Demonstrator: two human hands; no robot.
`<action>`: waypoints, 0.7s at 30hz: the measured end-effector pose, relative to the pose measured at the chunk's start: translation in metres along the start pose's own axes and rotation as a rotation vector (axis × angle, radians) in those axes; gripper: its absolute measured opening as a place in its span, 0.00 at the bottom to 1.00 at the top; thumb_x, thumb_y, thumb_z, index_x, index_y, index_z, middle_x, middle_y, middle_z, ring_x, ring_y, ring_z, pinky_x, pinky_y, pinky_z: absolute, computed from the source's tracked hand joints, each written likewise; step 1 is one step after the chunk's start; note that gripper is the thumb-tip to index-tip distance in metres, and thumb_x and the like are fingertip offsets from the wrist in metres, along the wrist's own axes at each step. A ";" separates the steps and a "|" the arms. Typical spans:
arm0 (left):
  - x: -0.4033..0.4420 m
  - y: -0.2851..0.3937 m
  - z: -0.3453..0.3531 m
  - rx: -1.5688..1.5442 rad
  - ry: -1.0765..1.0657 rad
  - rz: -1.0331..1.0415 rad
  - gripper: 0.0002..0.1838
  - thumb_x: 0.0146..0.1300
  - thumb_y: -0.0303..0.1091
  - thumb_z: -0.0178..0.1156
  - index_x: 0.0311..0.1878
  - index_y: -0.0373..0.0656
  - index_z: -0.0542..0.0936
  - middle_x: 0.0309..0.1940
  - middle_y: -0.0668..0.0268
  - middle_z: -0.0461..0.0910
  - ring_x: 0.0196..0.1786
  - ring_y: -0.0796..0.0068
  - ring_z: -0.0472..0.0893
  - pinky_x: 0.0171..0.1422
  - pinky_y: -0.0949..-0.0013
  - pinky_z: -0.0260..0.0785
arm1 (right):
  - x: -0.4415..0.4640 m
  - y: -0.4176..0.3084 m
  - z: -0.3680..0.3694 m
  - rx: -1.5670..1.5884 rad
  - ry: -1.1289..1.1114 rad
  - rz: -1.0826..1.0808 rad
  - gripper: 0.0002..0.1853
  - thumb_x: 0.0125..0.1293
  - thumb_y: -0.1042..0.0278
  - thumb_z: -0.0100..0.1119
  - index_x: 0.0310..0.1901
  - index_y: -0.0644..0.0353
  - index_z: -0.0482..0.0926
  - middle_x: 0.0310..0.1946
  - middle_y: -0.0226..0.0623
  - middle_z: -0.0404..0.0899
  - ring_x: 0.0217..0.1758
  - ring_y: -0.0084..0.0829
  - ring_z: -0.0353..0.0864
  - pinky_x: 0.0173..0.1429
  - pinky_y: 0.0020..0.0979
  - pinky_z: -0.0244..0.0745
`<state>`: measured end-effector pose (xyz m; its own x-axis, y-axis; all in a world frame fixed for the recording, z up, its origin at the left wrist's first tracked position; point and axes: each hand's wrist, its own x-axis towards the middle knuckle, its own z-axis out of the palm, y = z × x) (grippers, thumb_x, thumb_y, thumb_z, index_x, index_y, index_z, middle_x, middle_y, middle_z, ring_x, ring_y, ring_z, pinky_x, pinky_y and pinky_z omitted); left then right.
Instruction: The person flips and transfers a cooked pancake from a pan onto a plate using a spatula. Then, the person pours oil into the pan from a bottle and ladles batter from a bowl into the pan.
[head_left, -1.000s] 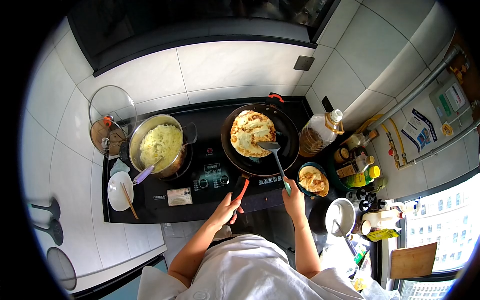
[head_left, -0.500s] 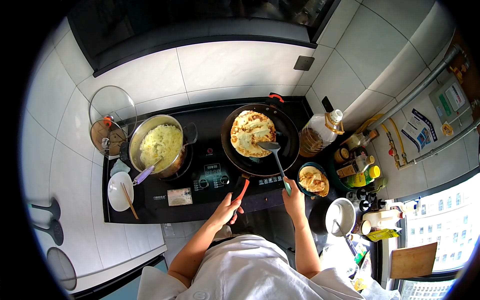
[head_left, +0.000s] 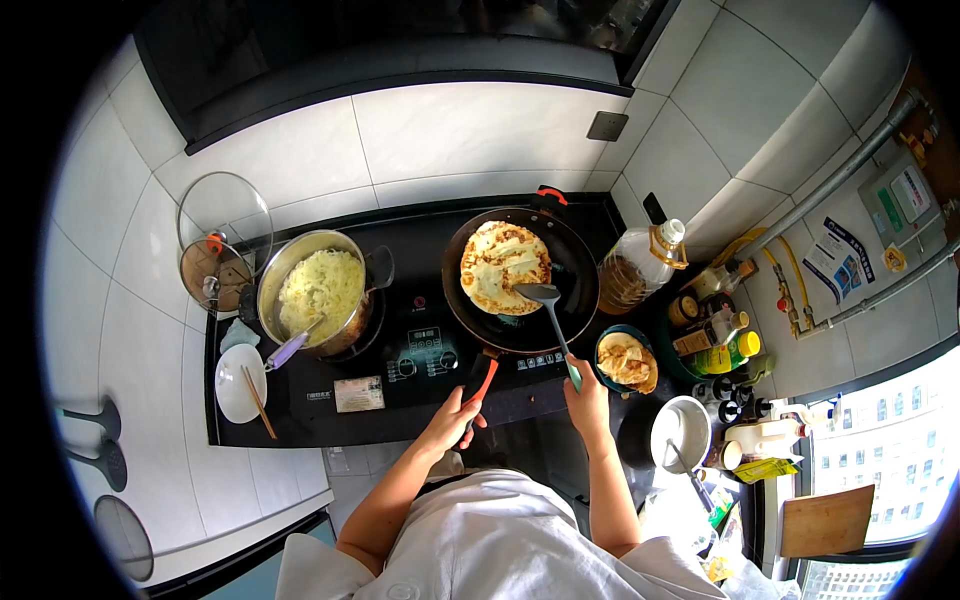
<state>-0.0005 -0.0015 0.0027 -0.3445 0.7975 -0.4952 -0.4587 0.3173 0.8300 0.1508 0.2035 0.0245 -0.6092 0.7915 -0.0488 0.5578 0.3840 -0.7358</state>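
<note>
Both my hands grip: left hand (head_left: 450,430) a red pan handle (head_left: 484,377), right hand (head_left: 587,402) a spatula (head_left: 556,326), its blade (head_left: 538,292) at four o'clock on a pancake (head_left: 503,264) lying toward ten o'clock in the pan (head_left: 577,292).

Strong daylight enters through the window (head_left: 895,425) at lower right, overexposed to near white, and brightens the tiled wall (head_left: 450,130), while the upper panel (head_left: 400,45) sinks into black. Wide-angle distortion curves the outer tile lines inside dark corners; the frying pan (head_left: 577,275) looks sharp.
</note>
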 end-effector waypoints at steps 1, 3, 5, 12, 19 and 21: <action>0.000 0.000 0.000 0.003 0.000 -0.001 0.16 0.74 0.43 0.45 0.57 0.45 0.62 0.30 0.61 0.74 0.14 0.82 0.66 0.15 0.79 0.58 | 0.000 0.000 0.000 -0.004 -0.001 0.004 0.21 0.60 0.76 0.54 0.56 0.52 0.73 0.40 0.52 0.80 0.42 0.53 0.80 0.44 0.39 0.75; 0.000 0.001 0.000 0.006 0.003 -0.006 0.16 0.74 0.42 0.45 0.56 0.45 0.62 0.30 0.61 0.74 0.14 0.82 0.66 0.15 0.79 0.58 | 0.000 0.002 0.001 -0.001 0.002 0.000 0.21 0.60 0.76 0.54 0.56 0.52 0.73 0.40 0.52 0.80 0.42 0.53 0.80 0.44 0.39 0.75; -0.001 0.003 0.001 0.005 0.010 -0.012 0.15 0.74 0.42 0.45 0.56 0.44 0.62 0.30 0.61 0.74 0.14 0.81 0.66 0.15 0.78 0.58 | 0.000 0.001 0.001 0.001 0.005 -0.002 0.21 0.60 0.76 0.54 0.56 0.52 0.73 0.39 0.52 0.80 0.41 0.53 0.80 0.43 0.38 0.75; 0.000 0.001 0.001 0.004 0.009 -0.009 0.15 0.74 0.42 0.45 0.56 0.44 0.62 0.30 0.61 0.74 0.13 0.81 0.65 0.15 0.78 0.58 | 0.000 0.002 0.002 0.013 0.021 -0.026 0.21 0.60 0.76 0.54 0.56 0.52 0.73 0.37 0.53 0.80 0.40 0.53 0.80 0.42 0.38 0.75; 0.000 0.000 0.000 -0.004 0.004 -0.005 0.16 0.73 0.42 0.45 0.57 0.45 0.62 0.30 0.60 0.74 0.13 0.81 0.65 0.15 0.78 0.59 | 0.000 0.004 0.002 0.009 0.027 -0.030 0.20 0.61 0.76 0.54 0.56 0.52 0.74 0.35 0.53 0.79 0.38 0.53 0.80 0.40 0.37 0.75; 0.000 0.000 0.000 -0.004 0.000 -0.005 0.16 0.73 0.43 0.45 0.57 0.45 0.61 0.31 0.60 0.74 0.13 0.81 0.65 0.15 0.78 0.59 | 0.000 0.001 0.001 0.010 0.018 -0.016 0.20 0.60 0.76 0.54 0.56 0.52 0.74 0.33 0.54 0.79 0.37 0.53 0.80 0.39 0.37 0.75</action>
<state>-0.0002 -0.0013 0.0027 -0.3422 0.7962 -0.4990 -0.4635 0.3189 0.8267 0.1511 0.2031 0.0235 -0.6075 0.7940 -0.0245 0.5425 0.3921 -0.7429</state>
